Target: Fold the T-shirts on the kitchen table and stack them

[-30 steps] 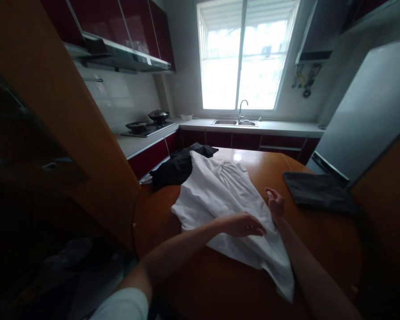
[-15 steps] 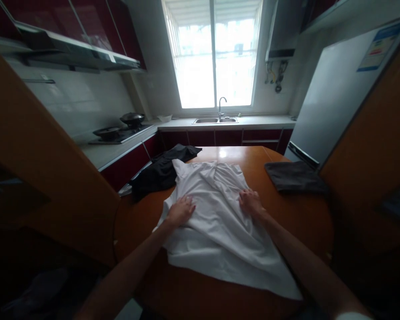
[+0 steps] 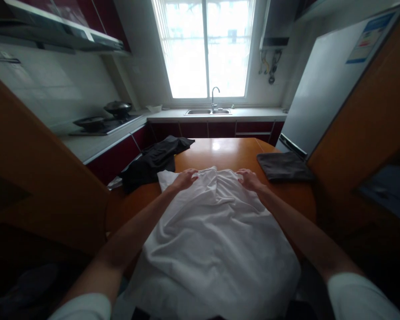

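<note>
A white shirt (image 3: pixel 213 240) lies crumpled on the round orange wooden table (image 3: pixel 226 151), its near part hanging over the table's front edge toward me. My left hand (image 3: pixel 186 178) holds the shirt's far edge on the left, fingers curled over the cloth. My right hand (image 3: pixel 250 178) holds the same far edge on the right. Both arms stretch out over the shirt, one along each side.
A black garment (image 3: pixel 155 161) lies bunched at the table's far left, a folded dark grey cloth (image 3: pixel 284 166) at its far right. Wooden panels stand on both sides. Beyond are a hob with pans (image 3: pixel 103 122), a sink (image 3: pixel 208 111) under the window, and a fridge (image 3: pixel 323 93).
Both hands moved from the shirt's middle out to its far edge. The shirt now sits closer to me and hangs over the front edge. The camera has tilted down.
</note>
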Tool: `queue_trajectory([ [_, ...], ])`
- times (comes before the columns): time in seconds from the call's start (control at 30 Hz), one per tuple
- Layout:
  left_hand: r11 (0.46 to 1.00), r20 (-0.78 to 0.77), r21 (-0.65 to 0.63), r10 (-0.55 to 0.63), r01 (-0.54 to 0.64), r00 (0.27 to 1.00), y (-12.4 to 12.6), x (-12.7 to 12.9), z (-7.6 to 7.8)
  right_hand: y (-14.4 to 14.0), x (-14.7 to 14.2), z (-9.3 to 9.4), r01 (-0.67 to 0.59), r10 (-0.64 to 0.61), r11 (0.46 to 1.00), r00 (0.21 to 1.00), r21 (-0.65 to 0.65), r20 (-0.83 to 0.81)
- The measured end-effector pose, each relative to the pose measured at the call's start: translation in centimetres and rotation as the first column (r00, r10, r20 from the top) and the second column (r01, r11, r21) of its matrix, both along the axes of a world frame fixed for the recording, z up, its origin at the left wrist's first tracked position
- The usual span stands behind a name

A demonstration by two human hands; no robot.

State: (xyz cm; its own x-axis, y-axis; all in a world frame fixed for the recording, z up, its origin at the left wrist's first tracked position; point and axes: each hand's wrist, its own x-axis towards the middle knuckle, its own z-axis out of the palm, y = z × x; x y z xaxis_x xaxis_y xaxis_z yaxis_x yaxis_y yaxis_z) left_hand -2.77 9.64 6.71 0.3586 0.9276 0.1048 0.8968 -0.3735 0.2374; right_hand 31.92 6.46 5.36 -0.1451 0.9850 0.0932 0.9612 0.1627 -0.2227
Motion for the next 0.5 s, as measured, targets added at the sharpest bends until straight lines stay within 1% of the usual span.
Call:
queue_trajectory([
  [0.07, 0.999, -0.027, -0.003, 0.042, -0.042, 0.999, 1.5, 1.7, -1.6, 1.1, -0.9, -0.7, -0.006, 0.006, 1.000, 1.000, -0.025, -0.001],
  [0.1, 0.998, -0.043, -0.013, 0.059, -0.060, 0.997, 1.9, 2.2, -2.3, 1.4, -1.1, -1.2, 0.002, -0.002, 0.999, 1.000, -0.036, -0.002],
  [0.17, 0.995, -0.070, -0.012, 0.100, -0.101, 0.993, 2.2, 2.1, -3.5, 1.5, -0.6, -2.0, 0.029, -0.029, 0.998, 1.000, -0.051, -0.005],
  [0.23, 0.991, -0.092, -0.004, 0.136, -0.137, 0.986, 2.1, 1.1, -4.1, 1.1, 1.0, -2.6, 0.057, -0.058, 0.996, 0.998, -0.064, -0.010],
  [0.3, 0.987, -0.111, -0.013, 0.158, -0.160, 0.981, 1.9, -0.6, -4.1, 0.4, 3.4, -2.8, 0.095, -0.096, 0.992, 0.995, -0.083, -0.005],
  [0.4, 0.987, -0.123, -0.048, 0.149, -0.156, 0.981, 1.3, -3.1, -3.3, -0.6, 7.2, -2.4, 0.185, -0.183, 0.977, 0.983, -0.108, 0.028],
  [0.47, 0.990, -0.114, -0.070, 0.116, -0.124, 0.987, 0.7, -4.4, -2.5, -0.8, 8.7, -1.8, 0.219, -0.215, 0.970, 0.976, -0.106, 0.040],
  [0.5, 0.991, -0.104, -0.081, 0.093, -0.102, 0.990, 0.5, -4.8, -2.0, -0.7, 8.9, -1.6, 0.214, -0.212, 0.972, 0.977, -0.097, 0.035],
])
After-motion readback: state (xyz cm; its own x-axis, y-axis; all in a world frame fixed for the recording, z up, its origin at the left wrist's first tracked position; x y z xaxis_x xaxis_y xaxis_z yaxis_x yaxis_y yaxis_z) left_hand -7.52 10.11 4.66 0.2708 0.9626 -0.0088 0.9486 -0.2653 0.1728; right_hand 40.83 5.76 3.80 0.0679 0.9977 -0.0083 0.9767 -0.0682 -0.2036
